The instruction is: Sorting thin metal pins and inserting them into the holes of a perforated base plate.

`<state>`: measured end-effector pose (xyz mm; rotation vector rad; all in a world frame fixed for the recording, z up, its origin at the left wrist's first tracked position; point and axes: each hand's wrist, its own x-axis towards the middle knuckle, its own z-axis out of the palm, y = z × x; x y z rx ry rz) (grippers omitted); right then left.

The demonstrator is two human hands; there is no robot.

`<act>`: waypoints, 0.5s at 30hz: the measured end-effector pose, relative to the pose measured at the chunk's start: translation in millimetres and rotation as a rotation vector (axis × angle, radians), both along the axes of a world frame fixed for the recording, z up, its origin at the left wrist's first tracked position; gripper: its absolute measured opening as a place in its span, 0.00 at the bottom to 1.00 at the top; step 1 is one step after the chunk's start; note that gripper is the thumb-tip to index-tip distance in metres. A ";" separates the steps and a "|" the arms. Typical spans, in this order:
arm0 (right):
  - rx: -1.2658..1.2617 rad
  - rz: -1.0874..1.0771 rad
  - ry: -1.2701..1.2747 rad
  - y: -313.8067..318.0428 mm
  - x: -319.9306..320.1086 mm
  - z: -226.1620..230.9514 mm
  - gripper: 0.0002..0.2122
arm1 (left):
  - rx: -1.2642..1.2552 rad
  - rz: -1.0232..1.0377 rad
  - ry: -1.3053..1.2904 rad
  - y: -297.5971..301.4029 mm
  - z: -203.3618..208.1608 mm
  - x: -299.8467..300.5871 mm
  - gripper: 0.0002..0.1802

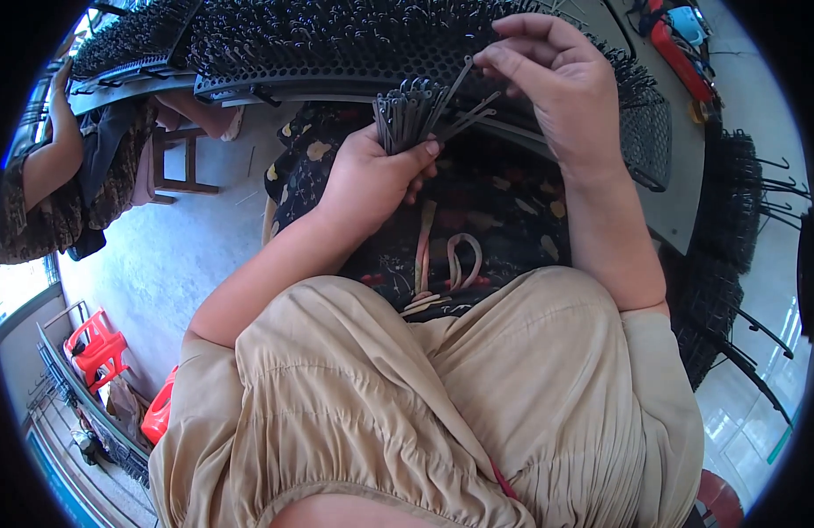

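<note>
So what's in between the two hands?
In the head view, a few thin grey strips fan out from the bundle in the left hand up to the right hand. Behind them is the black perforated board.

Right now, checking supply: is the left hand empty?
No, the left hand grips a bundle of thin dark metal pins upright in its fist.

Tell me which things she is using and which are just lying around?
In use: left hand gripping bundle of grey strips; right hand pinching single strip; black perforated rack.

Lying about: red plastic stool; wooden stool; pink cords on lap.
</note>
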<state>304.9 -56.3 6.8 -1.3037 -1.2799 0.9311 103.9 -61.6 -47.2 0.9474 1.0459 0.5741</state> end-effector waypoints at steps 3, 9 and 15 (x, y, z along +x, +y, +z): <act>-0.072 0.081 -0.022 -1.2 -9.6 -4.8 0.11 | 0.017 -0.013 -0.006 -2.5 2.5 1.3 0.05; 0.348 -0.083 -0.042 6.9 5.2 -4.8 0.11 | 0.041 -0.013 -0.009 -0.8 1.9 3.5 0.04; 0.663 -0.321 -0.643 9.1 1.2 13.3 0.10 | -0.045 0.011 0.029 -1.0 3.4 5.0 0.04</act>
